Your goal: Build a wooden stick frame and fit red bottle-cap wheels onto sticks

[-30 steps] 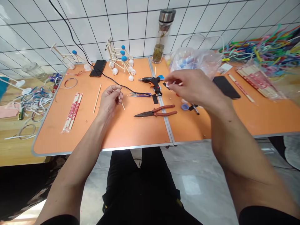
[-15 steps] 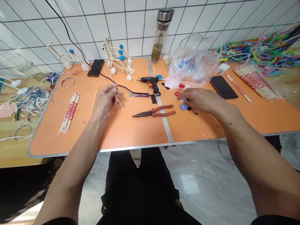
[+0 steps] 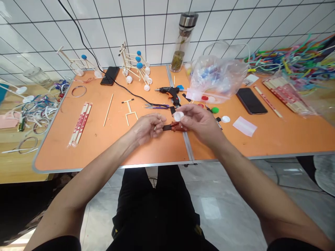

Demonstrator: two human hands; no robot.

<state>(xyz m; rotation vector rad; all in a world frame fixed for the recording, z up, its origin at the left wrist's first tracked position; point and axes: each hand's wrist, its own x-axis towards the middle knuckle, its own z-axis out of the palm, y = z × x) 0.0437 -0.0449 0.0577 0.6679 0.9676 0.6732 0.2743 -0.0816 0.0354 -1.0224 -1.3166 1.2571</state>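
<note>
Okay, white plastic bottle cap [image 3: 178,116] is up off the worktop [image 3: 154,150], pinched in the right hand [image 3: 200,122], between the thumb and the tips of the fingers [image 3: 192,112]. Cap sits just right of the left hand [image 3: 148,128] and close to it, not visibly touching; right hand is nearer, left fingers point at it from the side. Its flat face seems turned toward the left hand, angle hard to judge. Left hand's fingers [image 3: 159,121] are curled and pressed together; whatever they hold, if anything, is hidden. Under the cap lie red-handled pliers [image 3: 174,127], long axis running left-right. Just left of the hands is a small flat stick frame [image 3: 129,109]. Beyond: hot glue gun [image 3: 167,91], purple-handled scissors [image 3: 157,106], clear plastic bag of caps [image 3: 216,80]. Right of the hands: green cap [image 3: 215,110], white cap [image 3: 225,119], pink paper [image 3: 244,126], black smartphone [image 3: 251,101]. Far left: wrapped chopsticks [image 3: 80,124], loose stick [image 3: 108,109]. Back edge: two stick models with blue balls [image 3: 136,66], glass bottle [image 3: 180,42].
</note>
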